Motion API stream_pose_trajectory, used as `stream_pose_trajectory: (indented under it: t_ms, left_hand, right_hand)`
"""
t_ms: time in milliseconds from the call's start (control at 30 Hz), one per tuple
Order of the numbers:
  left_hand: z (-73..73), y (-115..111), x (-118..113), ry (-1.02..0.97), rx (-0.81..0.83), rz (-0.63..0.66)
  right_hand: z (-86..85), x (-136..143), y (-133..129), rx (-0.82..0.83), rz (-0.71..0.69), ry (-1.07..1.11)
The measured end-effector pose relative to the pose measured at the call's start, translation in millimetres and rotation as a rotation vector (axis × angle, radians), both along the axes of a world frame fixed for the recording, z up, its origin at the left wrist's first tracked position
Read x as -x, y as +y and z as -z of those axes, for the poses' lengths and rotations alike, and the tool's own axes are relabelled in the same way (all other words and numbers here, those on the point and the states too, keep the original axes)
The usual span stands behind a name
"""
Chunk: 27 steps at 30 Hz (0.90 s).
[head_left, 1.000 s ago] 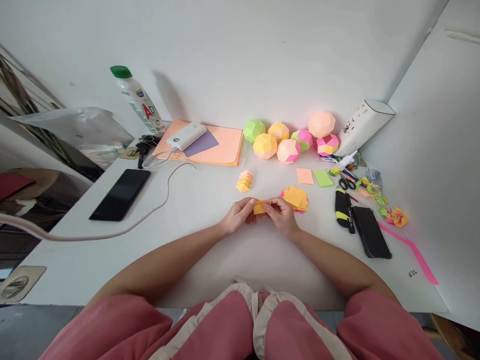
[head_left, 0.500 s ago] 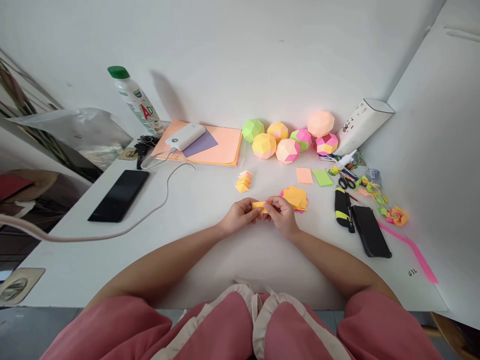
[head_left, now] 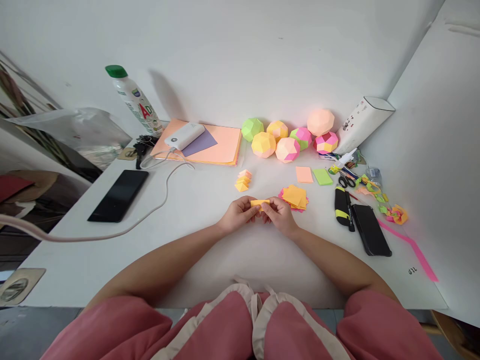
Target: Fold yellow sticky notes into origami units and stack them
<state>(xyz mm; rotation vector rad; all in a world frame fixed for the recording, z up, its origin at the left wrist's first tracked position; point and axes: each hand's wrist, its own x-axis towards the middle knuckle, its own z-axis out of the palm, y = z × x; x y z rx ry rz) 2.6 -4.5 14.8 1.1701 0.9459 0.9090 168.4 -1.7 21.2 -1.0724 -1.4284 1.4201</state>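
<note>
The white table extended in front of you and carried all items listed here. The peach sheets lay flat near the wall, with a white power bank on top; the white bottle stood at their left. Your left hand and right hand were positioned above the near middle of the table, each pinching one end of the folded orange paper between thumb and fingers. A black phone lay to the left. Seven faceted paper balls were grouped along the wall. The orange note stack lay just beyond your right hand. Small folded pieces formed a short row beyond your left hand. The folded orange paper was a narrow strip, held horizontally between both hands.
</note>
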Motion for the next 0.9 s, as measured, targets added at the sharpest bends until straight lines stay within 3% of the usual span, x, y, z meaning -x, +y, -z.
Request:
stream_pose_trajectory:
  t_ms: [900]
  left_hand:
    - [-0.5, -0.6, -0.3, -0.008, 0.014, 0.019]
  right_hand:
    - [1.5, -0.1, -0.4, 0.011, -0.007, -0.009]
